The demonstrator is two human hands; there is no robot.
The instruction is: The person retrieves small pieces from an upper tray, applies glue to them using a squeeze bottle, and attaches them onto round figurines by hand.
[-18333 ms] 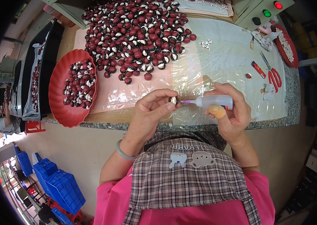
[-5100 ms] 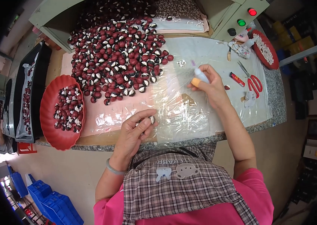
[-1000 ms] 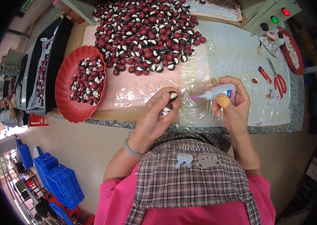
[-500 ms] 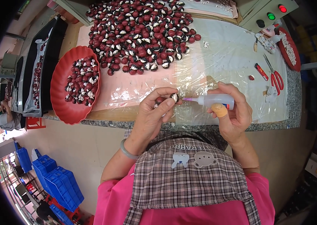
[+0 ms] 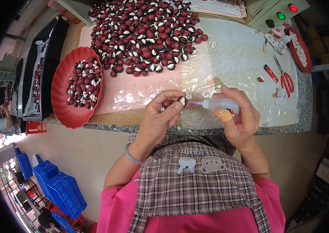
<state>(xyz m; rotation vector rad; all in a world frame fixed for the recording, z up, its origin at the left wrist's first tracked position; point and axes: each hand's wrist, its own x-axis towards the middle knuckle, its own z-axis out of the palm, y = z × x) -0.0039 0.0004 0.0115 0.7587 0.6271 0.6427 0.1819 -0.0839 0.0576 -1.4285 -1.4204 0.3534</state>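
My left hand (image 5: 157, 122) is closed, pinching a small black-and-white round piece (image 5: 182, 100) between thumb and forefinger. A second round piece, dark red (image 5: 166, 103), is tucked in the same fingers. My right hand (image 5: 244, 126) is wrapped round a translucent squeeze bottle (image 5: 220, 103), laid nearly level, with a tan cover on the thumb. Its thin purple nozzle (image 5: 196, 103) points left, and the tip is at or very near the black-and-white piece; whether they touch I cannot tell. Both hands are above the front edge of the plastic-covered table (image 5: 226, 70).
A pile of dark red, black and white pieces (image 5: 145, 39) spreads across the back. At left stands a red scalloped bowl (image 5: 69, 112) with similar pieces. Red-handled scissors (image 5: 287, 83), a red tube (image 5: 271, 73) and another red bowl (image 5: 305, 69) holding white bits lie at right.
My right hand and the bottle have shifted slightly left, bringing the nozzle closer to the piece. My left hand keeps the same pinch.
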